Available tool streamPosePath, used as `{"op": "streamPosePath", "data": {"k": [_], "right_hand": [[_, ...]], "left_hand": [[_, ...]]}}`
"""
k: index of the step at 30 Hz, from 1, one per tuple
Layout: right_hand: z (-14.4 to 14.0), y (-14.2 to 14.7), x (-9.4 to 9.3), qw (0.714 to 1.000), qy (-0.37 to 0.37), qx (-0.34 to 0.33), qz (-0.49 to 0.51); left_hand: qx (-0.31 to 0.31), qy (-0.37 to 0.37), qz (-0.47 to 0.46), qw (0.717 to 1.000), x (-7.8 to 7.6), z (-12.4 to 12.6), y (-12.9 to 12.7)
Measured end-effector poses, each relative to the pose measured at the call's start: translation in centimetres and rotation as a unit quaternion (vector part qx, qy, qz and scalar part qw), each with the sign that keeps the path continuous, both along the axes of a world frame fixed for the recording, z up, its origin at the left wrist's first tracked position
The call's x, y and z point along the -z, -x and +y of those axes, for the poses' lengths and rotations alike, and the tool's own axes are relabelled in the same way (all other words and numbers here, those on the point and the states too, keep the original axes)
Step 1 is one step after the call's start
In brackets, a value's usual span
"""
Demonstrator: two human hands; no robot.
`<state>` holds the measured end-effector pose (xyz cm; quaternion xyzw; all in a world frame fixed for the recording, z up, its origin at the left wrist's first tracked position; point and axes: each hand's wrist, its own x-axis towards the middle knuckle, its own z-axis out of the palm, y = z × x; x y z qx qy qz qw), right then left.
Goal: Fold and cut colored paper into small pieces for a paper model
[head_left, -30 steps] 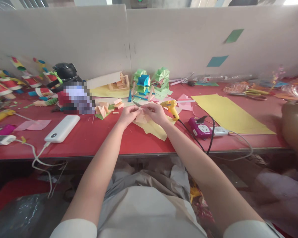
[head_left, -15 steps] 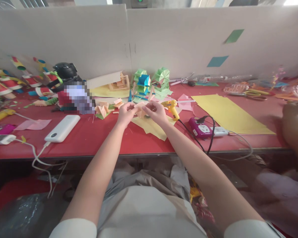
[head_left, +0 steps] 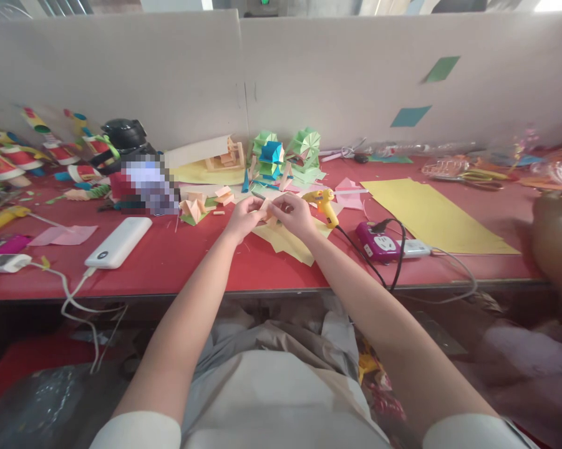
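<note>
Both my left hand and my right hand are closed on a small piece of peach paper, which my fingers mostly cover. They hold it over a yellow sheet on the red table. Just right of my right hand lies a yellow glue gun with a black cord. Folded peach paper pieces rest to the left of my left hand. Beyond my hands stand green and blue folded-paper models.
A white power bank with a cable lies left. At right are a purple power strip, large yellow sheets and scissors. A grey partition closes the back. Another person's arm rests at the right edge.
My left hand has shifted slightly right, bringing my fingers closer together around the peach paper. Less of the paper shows now. The things on the table look unmoved.
</note>
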<state>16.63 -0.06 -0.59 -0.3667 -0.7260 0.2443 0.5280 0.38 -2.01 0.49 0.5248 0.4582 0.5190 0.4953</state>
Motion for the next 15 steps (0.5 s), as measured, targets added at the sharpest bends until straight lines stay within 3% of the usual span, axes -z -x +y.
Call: {"op": "streamPosePath", "data": {"k": [7, 12, 15], "right_hand": [[-0.21, 0.04, -0.25, 1.0, -0.014, 0.0, 0.007], [-0.6, 0.18, -0.53, 1.0, -0.015, 0.001, 0.007], [-0.49, 0.22, -0.33, 1.0, -0.026, 0.002, -0.006]], "left_hand": [[-0.007, -0.021, -0.003, 1.0, -0.08, -0.1, 0.02], [-0.057, -0.073, 0.02, 0.995, -0.03, 0.09, 0.27], [-0.08, -0.067, -0.011, 0.994, -0.32, -0.06, 0.3]]}}
